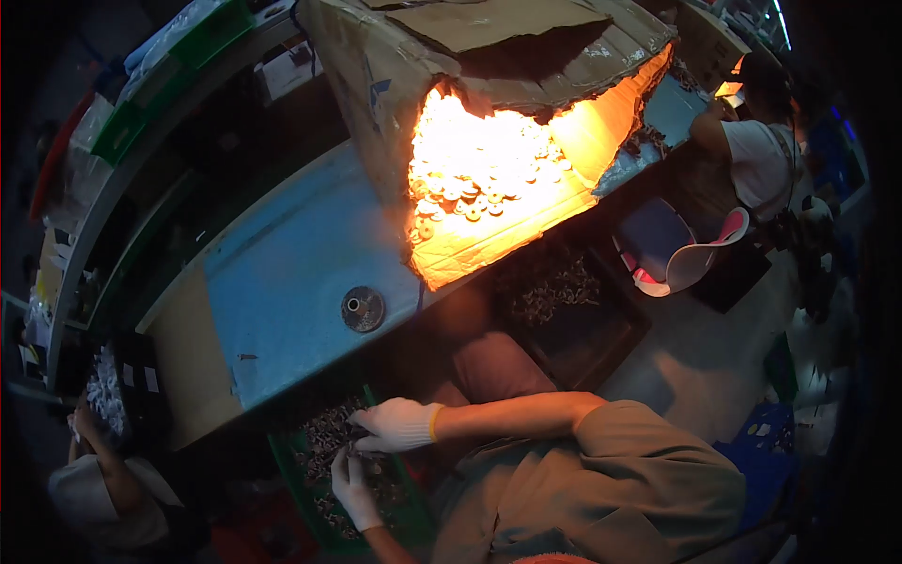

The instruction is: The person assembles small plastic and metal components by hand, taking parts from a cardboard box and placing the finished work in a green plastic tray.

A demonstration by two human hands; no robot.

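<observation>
A green crate (413, 503) full of small dark metal parts (324, 437) sits low at my left side. Both my hands wear white knit gloves and are close together over these parts. My right hand (399, 425) reaches across from the right, its fingers curled down at the parts. Just below it, my left hand (354, 491) comes up from the lower edge with its fingertips drawn together near the right fingers. Whatever the fingertips hold is too small and dark to make out.
On the blue-topped workbench (291, 254) stand a round dark disc with a ring (363, 308) and a brightly lit cardboard box (376, 122) holding pale ring-shaped pieces (470, 193). A dark tray of parts (554, 291), a chair (700, 254) and two co-workers (766, 160) are nearby.
</observation>
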